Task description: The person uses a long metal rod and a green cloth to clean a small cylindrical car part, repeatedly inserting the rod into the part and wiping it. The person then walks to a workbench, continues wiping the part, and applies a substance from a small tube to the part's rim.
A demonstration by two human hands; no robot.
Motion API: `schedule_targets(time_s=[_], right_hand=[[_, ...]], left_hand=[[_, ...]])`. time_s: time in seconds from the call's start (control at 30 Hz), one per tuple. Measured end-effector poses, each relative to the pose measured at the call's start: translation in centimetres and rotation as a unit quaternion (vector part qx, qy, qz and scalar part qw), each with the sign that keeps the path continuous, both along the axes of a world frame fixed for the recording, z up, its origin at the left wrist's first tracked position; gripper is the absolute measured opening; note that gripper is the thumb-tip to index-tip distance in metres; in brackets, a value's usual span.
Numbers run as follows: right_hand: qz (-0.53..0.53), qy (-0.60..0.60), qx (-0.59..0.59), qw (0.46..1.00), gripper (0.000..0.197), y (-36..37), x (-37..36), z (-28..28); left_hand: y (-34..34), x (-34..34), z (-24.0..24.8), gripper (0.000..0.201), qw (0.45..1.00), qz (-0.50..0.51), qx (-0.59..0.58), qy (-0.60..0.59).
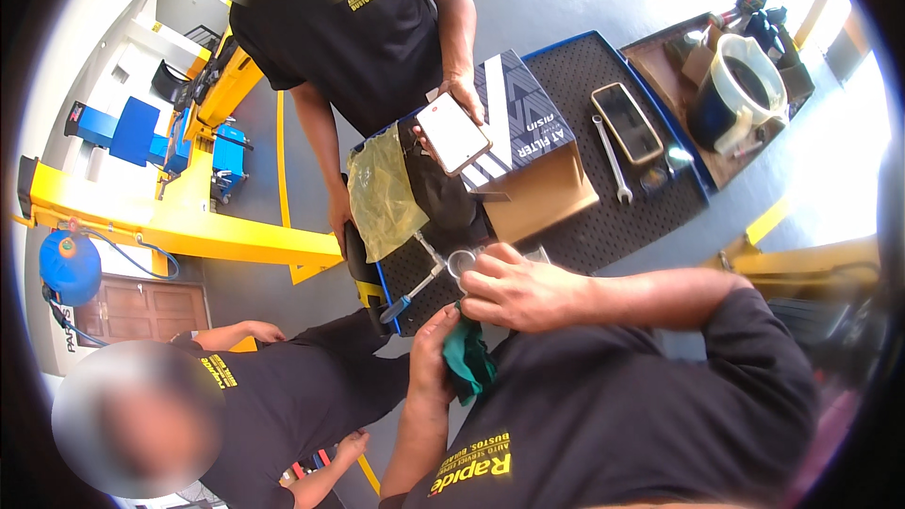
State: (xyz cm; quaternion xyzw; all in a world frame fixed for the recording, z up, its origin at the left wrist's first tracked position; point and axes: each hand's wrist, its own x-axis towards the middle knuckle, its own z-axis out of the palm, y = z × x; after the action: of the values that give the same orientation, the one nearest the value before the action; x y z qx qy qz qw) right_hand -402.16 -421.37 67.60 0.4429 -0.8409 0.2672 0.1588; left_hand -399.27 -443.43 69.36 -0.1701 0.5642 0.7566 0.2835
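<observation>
My left hand [434,355] is closed around a green cloth [468,360], which hangs down in front of my dark shirt. My right hand [521,290] is held against the top of the cloth with its fingers curled inward; what its fingertips pinch is hidden. Just beyond my right fingers, a small round clear item [461,263] shows over the tray's near edge. A ratchet with a blue handle [400,305] lies to the left of my hands, at the corner of the black perforated tray [575,57].
Across the tray, a person holds a phone [453,135] beside an open filter box [528,123] and a yellowish plastic bag [386,196]. A combination wrench [612,159] and another phone [627,123] lie rightward, before a jug of dark fluid [740,94]. Another person [302,396] is at left.
</observation>
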Motion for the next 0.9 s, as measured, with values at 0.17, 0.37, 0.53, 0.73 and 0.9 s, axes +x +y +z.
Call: schedule_targets(time_s=[0.17, 0.37, 0.53, 0.73, 0.9], right_hand=[[0.000, -0.048, -0.030, 0.998, 0.029, 0.6, -0.5, -0.4], [0.018, -0.552, -0.210, 0.807, 0.039, 2.6, -0.8, 0.2], [0.076, -0.701, -0.333, 0.626, 0.039, 3.3, -0.5, -2.5], [0.021, -0.243, -0.151, 0.958, 0.044, 4.3, -0.3, -0.8], [0.038, -0.026, -0.065, 0.997, 0.034, 5.0, -0.1, -0.5]], left_hand=[[0.1, -0.1, -0.3, 0.026, 0.999, -0.005, -0.038, 0.023], [1.3, 0.6, -0.8, 0.018, 0.842, -0.148, -0.270, 0.442], [2.0, -1.0, 0.4, 0.016, 0.691, -0.231, -0.381, 0.569], [3.3, 0.7, -0.5, 0.021, 0.975, -0.070, -0.128, 0.165], [3.2, 0.7, -0.7, 0.033, 0.983, -0.029, 0.168, -0.068]])
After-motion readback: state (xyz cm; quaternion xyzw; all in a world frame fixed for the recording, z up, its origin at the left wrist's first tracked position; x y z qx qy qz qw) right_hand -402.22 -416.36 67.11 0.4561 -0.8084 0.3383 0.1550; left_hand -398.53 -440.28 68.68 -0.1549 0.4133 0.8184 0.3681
